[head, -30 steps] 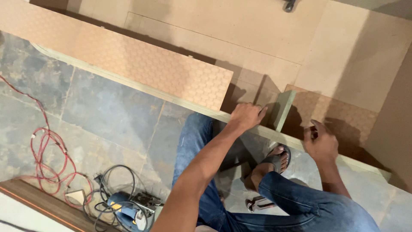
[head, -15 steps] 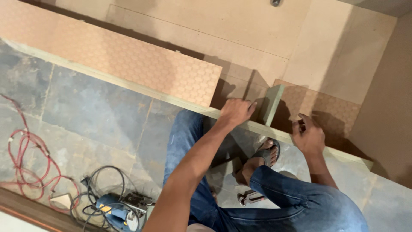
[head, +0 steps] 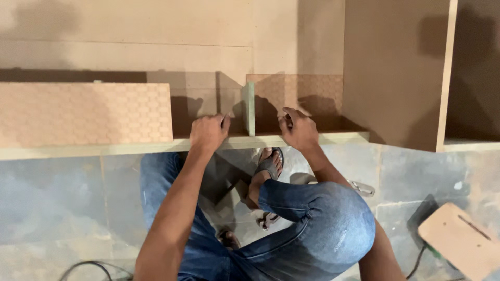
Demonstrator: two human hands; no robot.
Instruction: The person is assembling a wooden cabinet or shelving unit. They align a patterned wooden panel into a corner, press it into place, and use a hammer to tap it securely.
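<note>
On either side of the upright divider panel (head: 249, 108), both hands rest on the shelf board's front edge (head: 130, 148): left hand (head: 209, 132) curled over it, right hand (head: 298, 130) loosely bent, apparently steadying the panel square.

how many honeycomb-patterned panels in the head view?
2. One long patterned panel at left along the board edge, beside the left hand. One shorter patterned panel behind the right hand, right of the upright divider. More may lie out of frame.
</note>
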